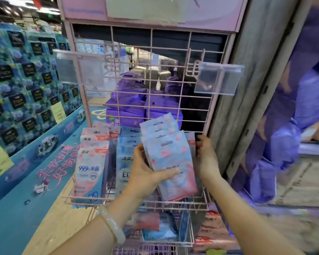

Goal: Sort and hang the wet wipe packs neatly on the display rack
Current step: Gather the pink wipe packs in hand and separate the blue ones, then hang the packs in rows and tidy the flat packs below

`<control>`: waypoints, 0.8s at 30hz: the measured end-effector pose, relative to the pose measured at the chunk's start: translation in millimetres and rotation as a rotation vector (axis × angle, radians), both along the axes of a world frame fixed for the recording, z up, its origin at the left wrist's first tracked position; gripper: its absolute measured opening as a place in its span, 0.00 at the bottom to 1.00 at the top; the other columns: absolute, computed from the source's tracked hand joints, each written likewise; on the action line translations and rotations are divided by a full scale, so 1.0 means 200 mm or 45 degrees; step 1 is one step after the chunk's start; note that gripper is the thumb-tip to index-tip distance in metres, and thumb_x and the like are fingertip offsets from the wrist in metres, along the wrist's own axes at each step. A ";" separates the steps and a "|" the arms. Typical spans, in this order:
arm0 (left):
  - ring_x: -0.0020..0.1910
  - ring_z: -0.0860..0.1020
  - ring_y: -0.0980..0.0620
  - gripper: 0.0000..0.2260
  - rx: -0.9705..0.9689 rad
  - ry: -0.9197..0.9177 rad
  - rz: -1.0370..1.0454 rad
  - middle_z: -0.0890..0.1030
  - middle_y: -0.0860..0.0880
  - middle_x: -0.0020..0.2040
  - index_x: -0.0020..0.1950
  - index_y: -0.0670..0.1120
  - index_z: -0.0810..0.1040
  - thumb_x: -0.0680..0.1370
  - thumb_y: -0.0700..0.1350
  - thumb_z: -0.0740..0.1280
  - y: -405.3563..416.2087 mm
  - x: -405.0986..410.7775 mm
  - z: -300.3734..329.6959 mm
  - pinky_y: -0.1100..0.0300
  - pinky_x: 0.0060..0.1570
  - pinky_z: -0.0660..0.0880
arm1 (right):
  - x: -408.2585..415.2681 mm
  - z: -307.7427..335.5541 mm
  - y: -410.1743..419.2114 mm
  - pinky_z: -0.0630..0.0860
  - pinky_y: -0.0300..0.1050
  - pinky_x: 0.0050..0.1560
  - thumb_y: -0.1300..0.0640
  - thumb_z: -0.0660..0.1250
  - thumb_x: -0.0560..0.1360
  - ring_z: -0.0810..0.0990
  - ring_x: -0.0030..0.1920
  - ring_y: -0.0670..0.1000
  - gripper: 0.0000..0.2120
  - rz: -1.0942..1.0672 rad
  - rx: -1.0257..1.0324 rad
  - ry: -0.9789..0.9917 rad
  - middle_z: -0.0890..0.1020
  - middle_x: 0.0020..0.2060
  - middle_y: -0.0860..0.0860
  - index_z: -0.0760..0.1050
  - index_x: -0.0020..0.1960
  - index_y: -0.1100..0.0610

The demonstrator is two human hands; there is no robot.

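The left hand [147,173] grasps a fanned stack of pink-and-blue wipe packs [168,155], thumb across the front of the nearest pack and fingers behind, holding them tilted in front of the lower middle of the pink wire rack [151,100]. Each pack in the stack shows a slotted hang hole near its top; the print on them is too blurred to read. The right hand [206,155] has its fingers curled around the right edge of the stack, beside the rack's right upright. A pale bangle [111,225] sits on the left wrist. To the left, pink packs [92,159] hang on the rack, printed "洁柔", "10" and "99.9% 杀菌". Between them and the held stack hangs a blue pack [125,159] reading "洁柔" and "ED". 2 clear price-tag holders [219,78] stick out from the upper hooks. Behind the wire grid, farther off, sit purple packages [129,115], one marked "80". At far left, a teal display [26,85] carries rows of dark labels reading "Face". More packs lie in a wire basket [166,229] below.
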State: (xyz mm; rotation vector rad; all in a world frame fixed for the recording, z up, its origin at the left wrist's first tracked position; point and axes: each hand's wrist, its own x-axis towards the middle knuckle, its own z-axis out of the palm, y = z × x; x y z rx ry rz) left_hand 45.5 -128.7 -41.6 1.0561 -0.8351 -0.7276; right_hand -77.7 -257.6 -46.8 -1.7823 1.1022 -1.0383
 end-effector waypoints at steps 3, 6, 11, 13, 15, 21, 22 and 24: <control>0.59 0.78 0.46 0.40 0.012 0.002 -0.023 0.75 0.43 0.62 0.64 0.42 0.63 0.55 0.33 0.75 0.01 0.00 0.01 0.45 0.54 0.78 | -0.07 0.02 -0.03 0.81 0.42 0.42 0.64 0.74 0.66 0.82 0.40 0.45 0.17 0.100 0.049 -0.011 0.83 0.45 0.53 0.75 0.53 0.57; 0.57 0.80 0.51 0.40 0.035 -0.016 -0.040 0.76 0.47 0.60 0.63 0.45 0.63 0.56 0.34 0.76 0.01 0.00 0.01 0.49 0.52 0.80 | -0.20 0.12 0.00 0.76 0.28 0.36 0.65 0.75 0.64 0.80 0.35 0.33 0.15 -0.011 -0.209 -0.197 0.83 0.38 0.45 0.76 0.42 0.49; 0.51 0.79 0.60 0.36 0.146 -0.204 -0.017 0.76 0.53 0.55 0.55 0.52 0.64 0.55 0.38 0.79 -0.17 -0.05 0.01 0.59 0.50 0.79 | -0.41 0.26 0.05 0.75 0.27 0.40 0.66 0.73 0.66 0.80 0.40 0.34 0.17 -0.085 -0.468 -0.436 0.83 0.39 0.34 0.76 0.43 0.45; 0.54 0.79 0.54 0.36 0.233 -0.192 -0.085 0.77 0.51 0.57 0.58 0.51 0.64 0.58 0.38 0.80 -0.26 -0.07 0.01 0.54 0.53 0.78 | -0.46 0.26 0.06 0.76 0.30 0.42 0.66 0.73 0.66 0.80 0.40 0.36 0.16 -0.133 -0.452 -0.434 0.83 0.38 0.35 0.75 0.42 0.46; 0.56 0.79 0.51 0.33 0.314 -0.140 -0.217 0.79 0.47 0.58 0.61 0.47 0.65 0.62 0.36 0.78 -0.31 -0.08 0.01 0.52 0.54 0.78 | -0.51 0.22 0.06 0.78 0.32 0.43 0.66 0.72 0.67 0.80 0.40 0.37 0.15 -0.160 -0.416 -0.475 0.84 0.38 0.36 0.75 0.43 0.47; 0.61 0.75 0.51 0.32 0.418 -0.529 -0.060 0.77 0.46 0.63 0.64 0.48 0.66 0.65 0.41 0.77 -0.28 -0.08 0.01 0.56 0.61 0.72 | -0.57 0.23 0.14 0.78 0.30 0.41 0.65 0.73 0.66 0.81 0.39 0.36 0.14 -0.204 -0.452 -0.541 0.84 0.37 0.36 0.76 0.40 0.47; 0.62 0.74 0.51 0.35 0.450 -0.585 -0.002 0.76 0.46 0.64 0.68 0.46 0.63 0.65 0.42 0.77 -0.26 -0.07 0.02 0.60 0.59 0.70 | -0.57 0.25 0.16 0.77 0.28 0.40 0.64 0.73 0.66 0.81 0.39 0.36 0.13 -0.196 -0.480 -0.557 0.84 0.37 0.36 0.76 0.41 0.47; 0.64 0.73 0.46 0.42 0.544 -0.766 0.059 0.75 0.44 0.65 0.74 0.47 0.54 0.67 0.44 0.76 -0.23 -0.07 0.02 0.60 0.57 0.69 | -0.55 0.27 0.19 0.77 0.28 0.38 0.62 0.73 0.66 0.82 0.40 0.36 0.12 -0.160 -0.480 -0.577 0.84 0.38 0.36 0.77 0.42 0.48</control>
